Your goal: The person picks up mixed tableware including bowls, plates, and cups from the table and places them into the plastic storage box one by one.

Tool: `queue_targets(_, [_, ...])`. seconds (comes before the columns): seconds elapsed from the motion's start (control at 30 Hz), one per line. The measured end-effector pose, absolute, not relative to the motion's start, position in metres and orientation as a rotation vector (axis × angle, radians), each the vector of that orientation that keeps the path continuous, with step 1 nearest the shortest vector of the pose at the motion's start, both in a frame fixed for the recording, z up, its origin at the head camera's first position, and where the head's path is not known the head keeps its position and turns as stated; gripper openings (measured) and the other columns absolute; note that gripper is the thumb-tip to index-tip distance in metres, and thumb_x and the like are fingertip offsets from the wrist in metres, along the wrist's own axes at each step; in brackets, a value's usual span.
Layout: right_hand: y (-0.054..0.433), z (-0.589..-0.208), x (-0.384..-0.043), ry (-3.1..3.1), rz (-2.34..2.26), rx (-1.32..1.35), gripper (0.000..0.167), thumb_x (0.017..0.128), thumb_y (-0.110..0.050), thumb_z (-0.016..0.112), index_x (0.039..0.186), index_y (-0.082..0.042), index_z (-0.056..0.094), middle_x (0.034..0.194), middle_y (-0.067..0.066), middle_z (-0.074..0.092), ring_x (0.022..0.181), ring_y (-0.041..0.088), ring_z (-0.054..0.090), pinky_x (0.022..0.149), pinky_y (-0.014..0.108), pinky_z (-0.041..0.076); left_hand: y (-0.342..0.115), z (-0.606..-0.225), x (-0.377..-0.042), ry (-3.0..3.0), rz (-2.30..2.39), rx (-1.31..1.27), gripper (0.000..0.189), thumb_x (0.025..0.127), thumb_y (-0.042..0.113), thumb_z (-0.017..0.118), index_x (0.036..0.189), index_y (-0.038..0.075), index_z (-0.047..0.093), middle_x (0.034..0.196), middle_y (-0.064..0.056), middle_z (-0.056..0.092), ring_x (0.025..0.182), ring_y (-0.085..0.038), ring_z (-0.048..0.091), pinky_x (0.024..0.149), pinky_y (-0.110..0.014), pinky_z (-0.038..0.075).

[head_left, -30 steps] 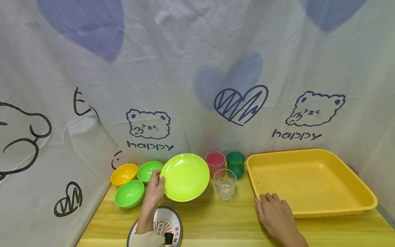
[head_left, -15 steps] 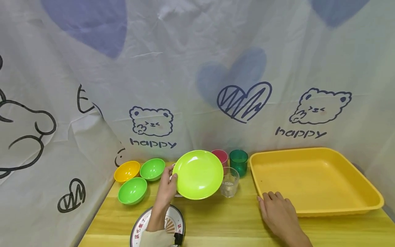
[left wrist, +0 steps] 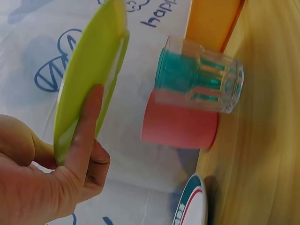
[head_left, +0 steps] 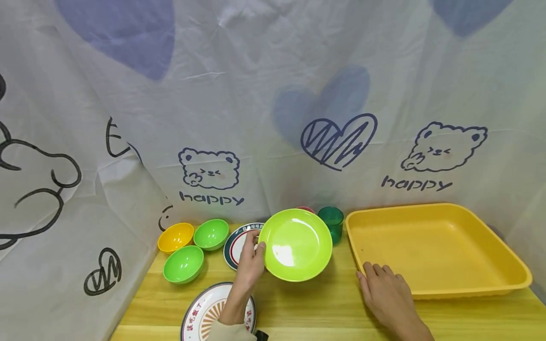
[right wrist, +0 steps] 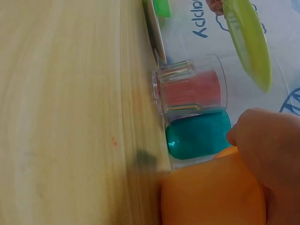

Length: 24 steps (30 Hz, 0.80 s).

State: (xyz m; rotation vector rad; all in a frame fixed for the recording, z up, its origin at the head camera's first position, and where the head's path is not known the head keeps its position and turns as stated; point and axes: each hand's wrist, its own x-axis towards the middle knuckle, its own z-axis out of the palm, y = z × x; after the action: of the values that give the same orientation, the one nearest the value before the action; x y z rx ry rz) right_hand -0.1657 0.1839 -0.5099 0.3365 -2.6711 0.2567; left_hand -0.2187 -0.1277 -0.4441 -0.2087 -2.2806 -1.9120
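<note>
My left hand (head_left: 250,265) pinches the left rim of a lime-green plate (head_left: 295,245), thumb on its upper face. The plate is raised above the table and tilted toward the head camera. In the left wrist view the index finger lies along the underside of the plate (left wrist: 86,75). My right hand (head_left: 388,296) grips the near-left edge of a yellow tray (head_left: 435,255); its fingertips go over the rim. Behind the plate stand a teal cup (head_left: 332,221) and a pink cup (head_left: 306,209), mostly covered. A clear glass (left wrist: 225,84) shows in the left wrist view, hidden in the head view.
At the back left sit a yellow bowl (head_left: 176,237) and two green bowls, one farther back (head_left: 211,234), one nearer (head_left: 184,264). A dark-rimmed plate (head_left: 233,248) lies behind my left hand. A white patterned plate (head_left: 200,308) lies under my left forearm. A printed cloth (head_left: 273,180) hangs behind.
My left hand has carried the lime-green plate to the right, now covering the clear glass and most of the pink cup. The dark-rimmed plate has come into view. My right hand stays on the tray.
</note>
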Motion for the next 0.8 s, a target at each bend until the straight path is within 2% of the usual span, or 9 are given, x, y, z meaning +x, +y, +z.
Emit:
queue_targets(0.2, [0.184, -0.503, -0.166, -2.731, 0.350, 0.303, 0.025, 0.103, -0.029, 0.060, 0.107, -0.005, 0.064, 0.084, 0.005, 0.064, 0.074, 0.025, 0.059, 0.054, 0.038, 0.047, -0.122, -0.446, -0.217, -2.259, -2.041, -0.212, 0.031, 0.107, -0.002, 0.039, 0.137, -0.007, 0.042, 0.117, -0.026, 0.055, 0.081, -0.023, 0.066, 0.059, -0.031, 0.059])
queue_targets(0.37, [0.185, -0.491, -0.170, -2.700, 0.542, 0.283, 0.031, 0.105, -0.028, 0.059, 0.122, -0.003, 0.063, 0.103, 0.013, 0.069, 0.089, 0.034, 0.065, 0.069, 0.052, 0.055, -0.119, -0.443, -0.217, -2.263, -2.132, -0.186, 0.032, 0.108, 0.003, 0.039, 0.140, -0.002, 0.041, 0.119, -0.022, 0.053, 0.078, -0.019, 0.064, 0.052, -0.031, 0.056])
queue_targets(0.43, [0.184, -0.485, -0.173, -2.670, 0.622, 0.287, 0.035, 0.105, -0.027, 0.059, 0.130, -0.003, 0.060, 0.110, 0.014, 0.068, 0.096, 0.034, 0.065, 0.076, 0.055, 0.056, -0.118, -0.442, -0.216, -2.266, -2.146, -0.187, 0.032, 0.108, 0.003, 0.039, 0.140, 0.000, 0.041, 0.119, -0.022, 0.053, 0.078, -0.018, 0.064, 0.051, -0.030, 0.054])
queue_targets(0.6, [0.176, -0.469, -0.184, -2.628, 0.766, 0.328, 0.048, 0.108, -0.033, 0.054, 0.145, -0.003, 0.050, 0.122, 0.013, 0.064, 0.107, 0.031, 0.062, 0.086, 0.054, 0.056, -0.114, -0.443, -0.213, -2.262, -2.157, -0.208, 0.033, 0.107, 0.001, 0.039, 0.140, 0.000, 0.041, 0.115, -0.021, 0.054, 0.073, -0.018, 0.063, 0.050, -0.028, 0.052])
queue_targets(0.8, [0.165, -0.450, -0.197, -2.611, 0.864, 0.386, 0.056, 0.108, -0.039, 0.052, 0.149, -0.001, 0.045, 0.127, 0.014, 0.062, 0.113, 0.032, 0.060, 0.094, 0.054, 0.053, -0.107, -0.445, -0.212, -2.269, -2.143, -0.219, 0.033, 0.106, -0.001, 0.039, 0.139, 0.003, 0.043, 0.114, -0.019, 0.052, 0.070, -0.017, 0.060, 0.048, -0.028, 0.049])
